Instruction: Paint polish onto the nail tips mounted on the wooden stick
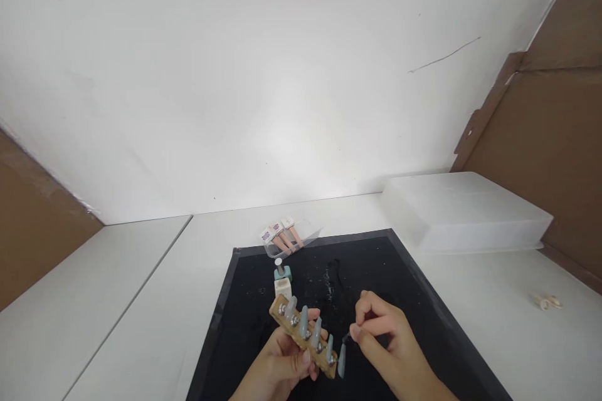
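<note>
My left hand [286,357] grips a wooden strip [305,344], which I hold at a slant above the black mat. Several grey and blue-grey false nails [316,331] stand along it on small round metal mounts. Off its lower right end, another blue-grey false nail [342,361] points down. My right hand [388,338] is closed in a pinch beside that nail. A thin dark bit shows between the fingertips and the nail's top; its kind is too small to tell. Just beyond the strip are a white block [283,288] and a teal bottle [283,272] with a pale top.
The black mat [376,263] lies on a white table [155,301]. At its far edge sits a clear tray [308,235] with several pink-handled items [286,239]. A translucent plastic bin [470,210] stands at right, near small beige rings [545,302]. Brown cardboard [555,156] borders the right.
</note>
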A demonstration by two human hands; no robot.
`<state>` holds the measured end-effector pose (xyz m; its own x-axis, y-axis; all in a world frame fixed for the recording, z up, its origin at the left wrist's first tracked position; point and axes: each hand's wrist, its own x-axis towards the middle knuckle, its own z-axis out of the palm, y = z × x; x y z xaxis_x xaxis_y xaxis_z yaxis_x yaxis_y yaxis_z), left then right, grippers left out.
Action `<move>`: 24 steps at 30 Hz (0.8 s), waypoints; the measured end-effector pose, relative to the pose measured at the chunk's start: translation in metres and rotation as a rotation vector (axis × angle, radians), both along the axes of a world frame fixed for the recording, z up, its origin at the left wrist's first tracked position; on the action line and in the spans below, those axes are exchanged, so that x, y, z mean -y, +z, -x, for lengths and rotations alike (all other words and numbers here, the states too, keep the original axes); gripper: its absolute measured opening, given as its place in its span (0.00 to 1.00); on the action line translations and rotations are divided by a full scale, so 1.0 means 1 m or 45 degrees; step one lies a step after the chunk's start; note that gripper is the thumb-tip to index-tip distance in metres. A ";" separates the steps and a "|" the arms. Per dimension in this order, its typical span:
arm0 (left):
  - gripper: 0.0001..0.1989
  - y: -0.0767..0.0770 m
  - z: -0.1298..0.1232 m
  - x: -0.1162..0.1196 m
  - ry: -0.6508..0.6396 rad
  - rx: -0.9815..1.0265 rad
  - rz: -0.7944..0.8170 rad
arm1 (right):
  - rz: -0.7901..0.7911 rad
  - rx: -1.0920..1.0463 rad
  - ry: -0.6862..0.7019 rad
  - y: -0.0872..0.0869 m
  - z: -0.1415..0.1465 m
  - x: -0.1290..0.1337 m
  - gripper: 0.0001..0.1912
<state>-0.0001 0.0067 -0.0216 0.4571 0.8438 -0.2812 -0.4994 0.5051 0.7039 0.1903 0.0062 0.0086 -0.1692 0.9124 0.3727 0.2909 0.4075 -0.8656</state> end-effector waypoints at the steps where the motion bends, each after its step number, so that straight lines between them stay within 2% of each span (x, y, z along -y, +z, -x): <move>1: 0.22 0.000 0.001 0.000 0.002 -0.002 0.004 | -0.009 -0.007 -0.019 0.000 0.000 0.000 0.15; 6: 0.21 0.005 0.002 0.001 0.012 -0.032 0.017 | -0.079 -0.036 -0.037 0.002 -0.002 0.001 0.16; 9: 0.22 0.008 0.001 0.000 0.023 -0.044 0.040 | -0.092 -0.050 0.071 0.006 -0.002 0.004 0.15; 13: 0.22 0.010 -0.001 -0.001 0.044 -0.058 0.050 | -0.008 -0.016 0.177 0.009 -0.002 0.007 0.12; 20: 0.22 0.008 -0.002 0.001 0.039 -0.068 0.049 | 0.060 0.016 0.097 0.006 0.000 0.004 0.15; 24: 0.22 0.005 -0.001 0.003 0.032 -0.036 0.040 | 0.103 0.012 0.016 0.001 -0.001 0.001 0.13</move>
<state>0.0006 0.0042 -0.0166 0.4272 0.8455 -0.3203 -0.4927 0.5147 0.7017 0.1911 0.0056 0.0094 -0.1839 0.9372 0.2963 0.2941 0.3401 -0.8932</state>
